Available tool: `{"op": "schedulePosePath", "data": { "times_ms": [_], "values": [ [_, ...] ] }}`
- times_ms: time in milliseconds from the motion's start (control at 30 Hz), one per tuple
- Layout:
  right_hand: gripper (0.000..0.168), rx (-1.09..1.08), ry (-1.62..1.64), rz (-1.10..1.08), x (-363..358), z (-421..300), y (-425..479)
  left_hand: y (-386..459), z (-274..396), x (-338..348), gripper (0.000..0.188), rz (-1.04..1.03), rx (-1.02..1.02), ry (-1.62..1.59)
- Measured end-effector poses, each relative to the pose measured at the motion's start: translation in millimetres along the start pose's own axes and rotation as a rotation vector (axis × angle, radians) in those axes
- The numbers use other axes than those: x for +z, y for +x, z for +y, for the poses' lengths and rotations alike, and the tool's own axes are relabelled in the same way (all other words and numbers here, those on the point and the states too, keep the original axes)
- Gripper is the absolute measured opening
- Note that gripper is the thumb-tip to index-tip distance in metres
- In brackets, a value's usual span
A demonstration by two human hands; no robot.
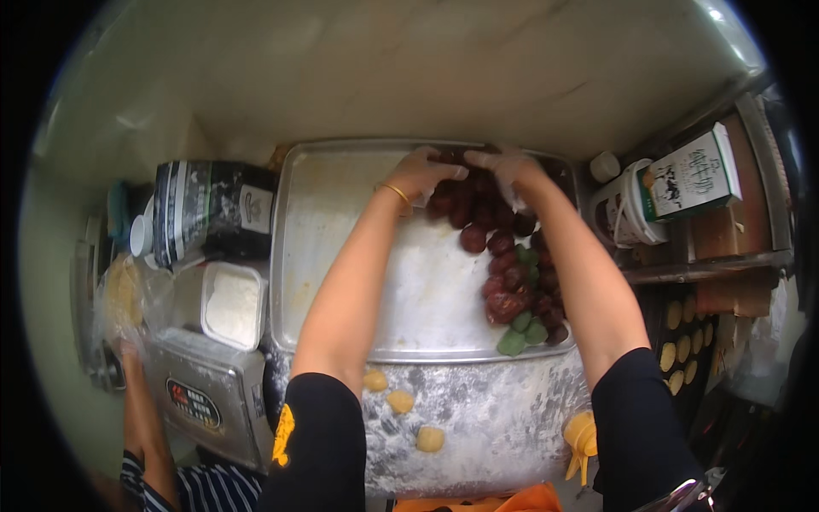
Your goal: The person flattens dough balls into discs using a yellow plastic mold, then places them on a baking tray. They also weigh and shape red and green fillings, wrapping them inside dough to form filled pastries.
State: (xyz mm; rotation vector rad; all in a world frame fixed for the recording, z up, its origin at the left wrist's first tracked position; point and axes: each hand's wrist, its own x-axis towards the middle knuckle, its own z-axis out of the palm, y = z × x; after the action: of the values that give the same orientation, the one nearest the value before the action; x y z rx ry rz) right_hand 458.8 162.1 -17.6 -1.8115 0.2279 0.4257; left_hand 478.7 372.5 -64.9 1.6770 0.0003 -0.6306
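A large metal tray lies before me. Dark red balls of filling or dough, plus a few green ones, are heaped along its right side. My left hand, in a clear plastic glove, reaches to the heap's far left edge. Opposite it, my right hand, gloved as well, touches the balls at the tray's back. The fingers of both hands are spread around the far end of the heap; whether either grips a ball cannot be told. Several yellow dough pieces sit on the floured worktop.
At left are a tub of white powder, a metal box, a black bag and a co-worker's arm by a plastic bag. At right stand a white bucket, a milk carton and a yellow plastic tool.
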Motion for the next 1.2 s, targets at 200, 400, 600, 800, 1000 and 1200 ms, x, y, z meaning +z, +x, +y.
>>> {"op": "schedulePosePath", "data": {
  "times_ms": [200, 400, 600, 800, 1000, 1200],
  "values": [
    [0.053, -0.069, -0.190, -0.105, 34, -10, -8, -58, 1, 0, 0.057, -0.126, -0.120, -0.303],
    [0.052, -0.101, -0.354, -0.427, 94, -52, -48, -160, -23, -8, 0.060, 0.212, -0.101, -0.540],
    [0.038, -0.316, -0.523, -0.619, 207, -34, -87, -262, -71, -34, 0.048, 0.601, -0.332, -0.376],
    [0.027, -0.729, -0.718, -0.190, 214, -6, -108, -277, -114, -48, 0.039, 0.896, -0.254, 0.882],
    [0.034, -0.024, -0.880, -0.041, 34, 6, -91, -292, -89, -46, 0.039, 0.818, -0.271, 1.009],
    [0.045, 0.200, -1.367, -0.184, 20, -6, -103, -257, -52, -17, 0.059, 0.751, 0.234, 1.154]
  ]
}}
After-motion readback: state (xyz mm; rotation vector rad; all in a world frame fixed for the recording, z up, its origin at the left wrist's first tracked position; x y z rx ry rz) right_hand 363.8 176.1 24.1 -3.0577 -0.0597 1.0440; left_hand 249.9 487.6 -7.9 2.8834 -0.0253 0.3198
